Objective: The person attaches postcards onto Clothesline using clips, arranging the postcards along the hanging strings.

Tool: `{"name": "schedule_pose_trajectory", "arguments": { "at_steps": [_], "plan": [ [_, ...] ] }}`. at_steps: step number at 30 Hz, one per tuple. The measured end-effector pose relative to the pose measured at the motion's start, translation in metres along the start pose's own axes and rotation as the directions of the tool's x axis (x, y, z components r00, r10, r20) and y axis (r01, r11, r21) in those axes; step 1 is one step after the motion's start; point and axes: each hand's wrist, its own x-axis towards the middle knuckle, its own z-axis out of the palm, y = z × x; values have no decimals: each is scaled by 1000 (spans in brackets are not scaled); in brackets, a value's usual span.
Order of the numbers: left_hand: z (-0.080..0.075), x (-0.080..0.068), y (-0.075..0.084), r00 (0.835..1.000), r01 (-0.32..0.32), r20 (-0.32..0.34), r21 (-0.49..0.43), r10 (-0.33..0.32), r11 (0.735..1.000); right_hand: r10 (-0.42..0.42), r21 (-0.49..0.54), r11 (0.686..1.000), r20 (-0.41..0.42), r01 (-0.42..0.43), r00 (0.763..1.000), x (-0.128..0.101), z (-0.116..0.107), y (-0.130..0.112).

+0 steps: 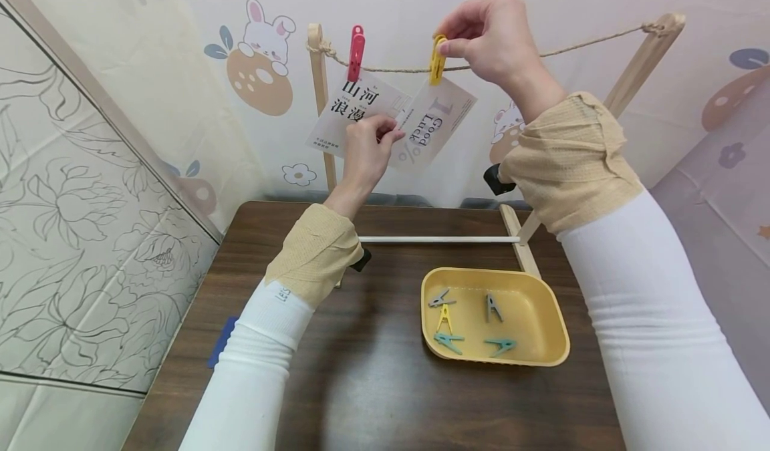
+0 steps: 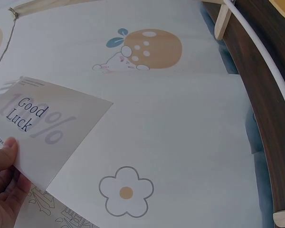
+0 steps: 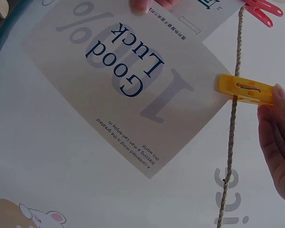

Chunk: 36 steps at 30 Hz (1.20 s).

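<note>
A "Good Luck" card point(image 1: 436, 127) hangs tilted at a rope point(image 1: 397, 71), its upper corner at the jaws of a yellow clothespin point(image 3: 244, 89). My right hand point(image 1: 496, 40) pinches the clothespin's handle end between thumb and fingers, above the rope. With thumb and fingertips my left hand point(image 1: 368, 147) pinches the left edge of the same card, as the left wrist view also shows. Beside it, a second card point(image 1: 355, 107) with large Chinese characters hangs from a red clothespin point(image 1: 356, 53), partly behind my left hand.
Wooden posts point(image 1: 646, 63) carry the rope, and a white rod point(image 1: 439, 240) runs low between them. On the brown table point(image 1: 373, 384) a yellow basket point(image 1: 541, 331) holds several clothespins. A blue object point(image 1: 222, 341) lies by my left sleeve. A printed curtain hangs behind.
</note>
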Motion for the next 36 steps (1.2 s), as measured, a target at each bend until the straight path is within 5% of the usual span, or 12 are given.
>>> {"name": "schedule_pose_trajectory", "arguments": {
  "at_steps": [36],
  "plan": [
    [4,2,-3,1000,1,-18,49,-1,999,18,-66,998,98,-12,995,-4,3,-2]
  ]
}}
